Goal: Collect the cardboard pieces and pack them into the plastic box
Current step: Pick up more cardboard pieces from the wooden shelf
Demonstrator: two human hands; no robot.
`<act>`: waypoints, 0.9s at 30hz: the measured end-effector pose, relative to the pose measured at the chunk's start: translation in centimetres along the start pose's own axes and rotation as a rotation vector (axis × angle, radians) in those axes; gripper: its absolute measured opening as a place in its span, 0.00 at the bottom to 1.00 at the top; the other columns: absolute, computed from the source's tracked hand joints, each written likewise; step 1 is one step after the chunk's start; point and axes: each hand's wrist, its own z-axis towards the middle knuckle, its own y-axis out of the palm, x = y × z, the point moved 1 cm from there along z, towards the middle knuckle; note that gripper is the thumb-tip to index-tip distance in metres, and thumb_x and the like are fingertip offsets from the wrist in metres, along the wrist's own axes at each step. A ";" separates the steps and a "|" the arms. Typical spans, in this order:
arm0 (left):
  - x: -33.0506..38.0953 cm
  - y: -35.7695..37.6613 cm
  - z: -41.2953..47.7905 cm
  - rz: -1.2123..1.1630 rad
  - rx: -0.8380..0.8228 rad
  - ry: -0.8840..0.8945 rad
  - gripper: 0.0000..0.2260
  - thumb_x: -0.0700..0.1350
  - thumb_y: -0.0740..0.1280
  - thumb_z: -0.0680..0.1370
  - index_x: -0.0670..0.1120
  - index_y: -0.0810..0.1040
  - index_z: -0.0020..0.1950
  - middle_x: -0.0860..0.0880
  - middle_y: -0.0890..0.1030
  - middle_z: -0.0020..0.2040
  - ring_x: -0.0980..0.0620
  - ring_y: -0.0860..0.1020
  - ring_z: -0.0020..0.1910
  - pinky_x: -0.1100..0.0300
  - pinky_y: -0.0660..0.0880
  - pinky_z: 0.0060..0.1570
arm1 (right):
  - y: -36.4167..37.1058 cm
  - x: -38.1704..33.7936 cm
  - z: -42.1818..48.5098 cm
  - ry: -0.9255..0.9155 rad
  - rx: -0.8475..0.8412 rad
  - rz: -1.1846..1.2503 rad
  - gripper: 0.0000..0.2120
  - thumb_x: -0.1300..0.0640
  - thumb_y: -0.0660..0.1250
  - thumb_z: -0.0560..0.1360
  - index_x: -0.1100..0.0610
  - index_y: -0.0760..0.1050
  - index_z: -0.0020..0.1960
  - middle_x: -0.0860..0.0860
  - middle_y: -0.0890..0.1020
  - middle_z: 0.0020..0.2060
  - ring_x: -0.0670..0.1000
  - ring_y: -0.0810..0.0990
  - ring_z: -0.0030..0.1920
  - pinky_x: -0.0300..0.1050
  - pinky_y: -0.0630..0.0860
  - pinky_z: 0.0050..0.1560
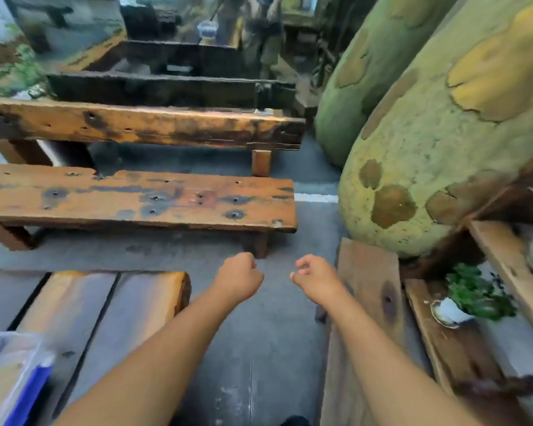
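The clear plastic box [10,373], with a blue part on its side and something tan inside, sits at the bottom left corner on a wooden table. My left hand [239,279] is curled into a loose fist over the grey floor with nothing in it. Beside it my right hand [314,278] has its fingers bent and slightly apart, also holding nothing. Both arms reach forward, away from the box. I see no loose cardboard pieces; the view is blurred.
Two worn wooden benches [154,201] stand ahead, one behind the other [142,124]. Mossy green pillars [437,142] rise at the right. A wooden plank [366,302] and a shelf with a small plant [477,293] line the right side. The plank table [105,302] is at the left.
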 end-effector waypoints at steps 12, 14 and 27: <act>26.7 16.2 0.2 0.296 -0.361 0.660 0.05 0.41 0.62 0.74 0.43 0.76 0.41 0.40 0.81 0.43 0.43 0.77 0.44 0.51 0.76 0.48 | -20.1 18.4 -7.0 0.400 0.500 0.278 0.05 0.56 0.70 0.74 0.54 0.76 0.49 0.44 0.72 0.30 0.46 0.73 0.34 0.38 0.67 0.36; 30.0 18.8 -0.8 0.316 -0.427 0.746 0.06 0.41 0.62 0.74 0.41 0.77 0.41 0.38 0.82 0.45 0.40 0.80 0.48 0.52 0.75 0.46 | -22.1 20.4 -9.3 0.473 0.580 0.299 0.04 0.55 0.70 0.73 0.52 0.77 0.46 0.44 0.74 0.30 0.47 0.74 0.32 0.34 0.67 0.30; 53.1 26.7 -7.6 0.228 -0.651 1.225 0.08 0.44 0.65 0.75 0.43 0.82 0.49 0.43 0.83 0.52 0.42 0.80 0.54 0.57 0.73 0.49 | -39.6 25.5 -17.4 0.704 1.057 0.350 0.05 0.55 0.71 0.73 0.51 0.75 0.40 0.51 0.84 0.39 0.55 0.83 0.48 0.47 0.77 0.55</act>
